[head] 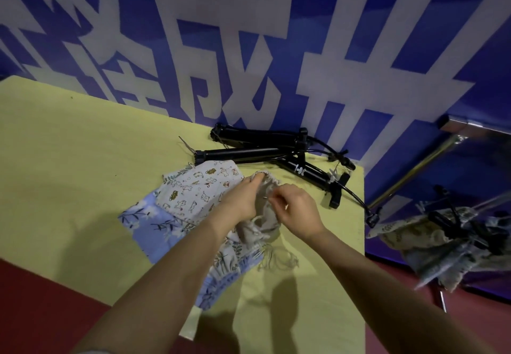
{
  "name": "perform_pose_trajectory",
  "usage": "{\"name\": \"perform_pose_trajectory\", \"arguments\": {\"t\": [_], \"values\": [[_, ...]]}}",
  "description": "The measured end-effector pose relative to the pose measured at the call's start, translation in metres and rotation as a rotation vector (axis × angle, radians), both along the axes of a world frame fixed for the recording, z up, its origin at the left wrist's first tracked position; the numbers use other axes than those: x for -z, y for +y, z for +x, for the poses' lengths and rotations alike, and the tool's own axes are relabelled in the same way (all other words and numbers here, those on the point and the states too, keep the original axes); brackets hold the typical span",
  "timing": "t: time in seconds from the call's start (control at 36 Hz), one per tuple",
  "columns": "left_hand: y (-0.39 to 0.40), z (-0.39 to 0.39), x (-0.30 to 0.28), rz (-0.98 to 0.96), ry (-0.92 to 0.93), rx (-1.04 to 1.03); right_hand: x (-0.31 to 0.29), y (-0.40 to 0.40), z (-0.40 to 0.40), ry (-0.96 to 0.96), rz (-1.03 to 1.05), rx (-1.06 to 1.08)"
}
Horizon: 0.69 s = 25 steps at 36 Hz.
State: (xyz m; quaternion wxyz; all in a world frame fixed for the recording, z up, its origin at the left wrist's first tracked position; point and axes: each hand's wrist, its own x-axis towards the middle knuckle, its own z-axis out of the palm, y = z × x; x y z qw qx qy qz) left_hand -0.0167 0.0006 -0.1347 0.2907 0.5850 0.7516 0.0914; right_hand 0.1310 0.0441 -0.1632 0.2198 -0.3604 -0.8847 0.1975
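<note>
Left hand (243, 201): bare forearm extended, fingertips pinching beige cloth pouch (262, 226) rim. Right hand (300, 210): fingers curled, pinching same pouch.

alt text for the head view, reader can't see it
A left hand grips the gathered rim of a plain beige drawstring bag while the right hand pinches at it, over a yellow table. Printed cloth bags lie beneath; black hand pumps lie behind.

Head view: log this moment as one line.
left hand: grips beige pouch rim | right hand: pinches pouch | under: patterned cloth bags | table: yellow | behind: black pumps
</note>
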Motion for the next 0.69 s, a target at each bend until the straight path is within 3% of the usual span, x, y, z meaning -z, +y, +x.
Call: {"name": "perform_pose_trajectory", "arguments": {"t": [0.22,0.47,0.69], "values": [[-0.003,-0.014,-0.002,0.054,-0.078,-0.058,0.005,0.006,-0.026,-0.283,0.192,-0.052],[0.005,-0.038,-0.006,0.158,-0.106,-0.124,-0.015,0.03,-0.039,-0.056,0.152,0.027],[0.04,-0.041,-0.008,0.175,-0.132,-0.208,-0.043,0.083,-0.067,-0.195,-0.007,0.154]]}}
